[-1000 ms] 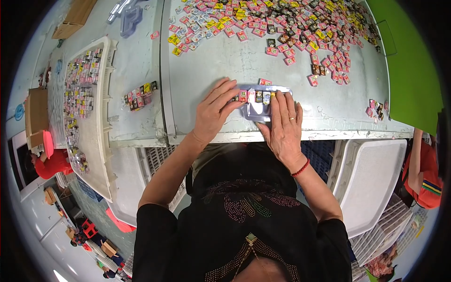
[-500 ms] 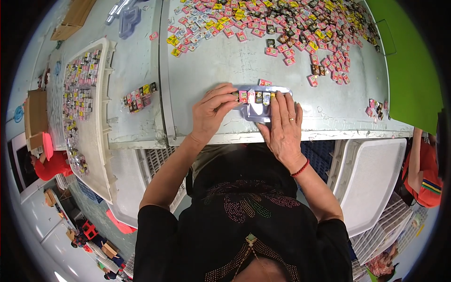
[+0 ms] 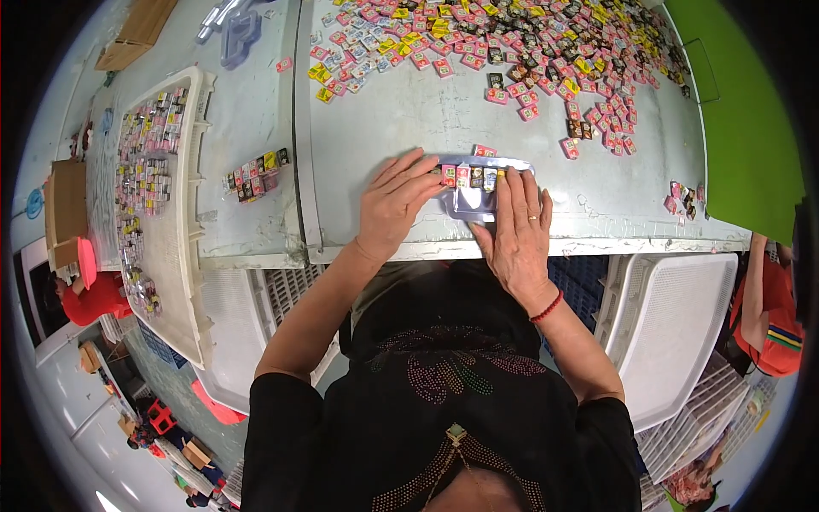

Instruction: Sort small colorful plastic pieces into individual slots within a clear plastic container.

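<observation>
A small clear plastic tray (image 3: 474,201) lies near the front edge of the grey table (image 3: 401,119), with a row of small coloured square packets (image 3: 471,176) along its far side. My left hand (image 3: 394,203) rests at the tray's left end, its fingertips touching the leftmost packets. My right hand (image 3: 519,229) lies flat over the tray's right side, fingers spread, pressing it to the table. A red band circles the right wrist. A large scatter of pink, yellow and black packets (image 3: 512,43) covers the far part of the table.
A white crate (image 3: 192,213) holding rows of filled packets stands at the left, with a short row of packets (image 3: 254,174) beside it. White baskets (image 3: 674,324) sit below the table's right front. A green surface (image 3: 742,128) borders the right. Other people in red sit at both sides.
My left hand's fingers have drawn in slightly along the row of packets. The right hand stays flat on the tray.
</observation>
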The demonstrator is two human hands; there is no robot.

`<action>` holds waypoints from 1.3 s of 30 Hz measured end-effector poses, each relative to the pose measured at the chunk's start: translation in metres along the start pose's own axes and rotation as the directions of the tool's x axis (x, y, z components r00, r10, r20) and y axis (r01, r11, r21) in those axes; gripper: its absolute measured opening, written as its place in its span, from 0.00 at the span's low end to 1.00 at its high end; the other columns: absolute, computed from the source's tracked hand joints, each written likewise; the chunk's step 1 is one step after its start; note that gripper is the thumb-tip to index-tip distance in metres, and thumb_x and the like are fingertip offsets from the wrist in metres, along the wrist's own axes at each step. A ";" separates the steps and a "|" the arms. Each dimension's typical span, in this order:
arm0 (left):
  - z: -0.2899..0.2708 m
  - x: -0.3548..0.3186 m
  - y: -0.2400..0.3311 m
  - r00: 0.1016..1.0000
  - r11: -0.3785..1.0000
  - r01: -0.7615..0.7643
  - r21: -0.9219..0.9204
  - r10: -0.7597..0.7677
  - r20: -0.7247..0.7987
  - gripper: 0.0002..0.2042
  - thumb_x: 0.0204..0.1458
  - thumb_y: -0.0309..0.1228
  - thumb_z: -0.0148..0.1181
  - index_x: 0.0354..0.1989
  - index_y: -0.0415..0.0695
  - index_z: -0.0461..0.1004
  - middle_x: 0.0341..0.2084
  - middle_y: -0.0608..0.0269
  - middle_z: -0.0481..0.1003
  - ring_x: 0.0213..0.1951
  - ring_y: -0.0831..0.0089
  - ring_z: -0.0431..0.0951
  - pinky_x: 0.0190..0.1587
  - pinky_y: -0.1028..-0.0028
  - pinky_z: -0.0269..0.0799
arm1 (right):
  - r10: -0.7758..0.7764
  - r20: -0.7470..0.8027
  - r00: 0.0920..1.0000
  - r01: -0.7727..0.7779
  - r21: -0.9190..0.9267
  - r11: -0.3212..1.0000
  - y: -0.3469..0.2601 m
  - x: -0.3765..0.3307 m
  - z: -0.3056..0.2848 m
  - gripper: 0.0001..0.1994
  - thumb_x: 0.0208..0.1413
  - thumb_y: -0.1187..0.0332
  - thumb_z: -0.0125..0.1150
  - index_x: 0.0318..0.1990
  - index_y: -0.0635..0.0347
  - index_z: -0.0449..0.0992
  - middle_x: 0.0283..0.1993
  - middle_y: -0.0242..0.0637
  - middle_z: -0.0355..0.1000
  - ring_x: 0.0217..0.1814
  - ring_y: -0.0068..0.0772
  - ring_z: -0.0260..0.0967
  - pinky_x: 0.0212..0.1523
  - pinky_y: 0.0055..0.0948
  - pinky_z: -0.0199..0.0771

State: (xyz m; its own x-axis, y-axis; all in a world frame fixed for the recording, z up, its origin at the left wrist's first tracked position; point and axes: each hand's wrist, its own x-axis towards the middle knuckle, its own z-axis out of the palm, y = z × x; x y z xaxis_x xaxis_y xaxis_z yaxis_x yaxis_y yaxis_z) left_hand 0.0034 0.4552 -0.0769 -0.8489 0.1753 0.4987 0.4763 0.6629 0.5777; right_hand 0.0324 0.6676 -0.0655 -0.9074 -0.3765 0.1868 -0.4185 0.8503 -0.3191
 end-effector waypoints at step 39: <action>0.001 0.006 -0.002 0.999 0.998 -0.009 -0.058 0.011 0.031 0.07 0.48 0.25 0.65 0.36 0.41 0.79 0.42 0.66 0.78 0.51 0.61 0.75 0.51 0.66 0.72 | -0.072 0.012 0.997 0.072 -0.020 0.997 -0.012 0.019 -0.006 0.33 0.53 0.55 0.62 0.64 0.60 0.63 0.68 0.40 0.58 0.74 0.53 0.46 0.69 0.60 0.41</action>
State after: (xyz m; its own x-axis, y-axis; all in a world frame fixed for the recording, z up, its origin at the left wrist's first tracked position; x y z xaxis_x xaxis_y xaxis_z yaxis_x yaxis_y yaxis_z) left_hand -0.0025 0.4557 -0.0759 -0.8504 0.2051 0.4846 0.4964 0.6182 0.6095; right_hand 0.0201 0.6526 -0.0529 -0.8753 -0.4410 0.1981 -0.4820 0.8282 -0.2859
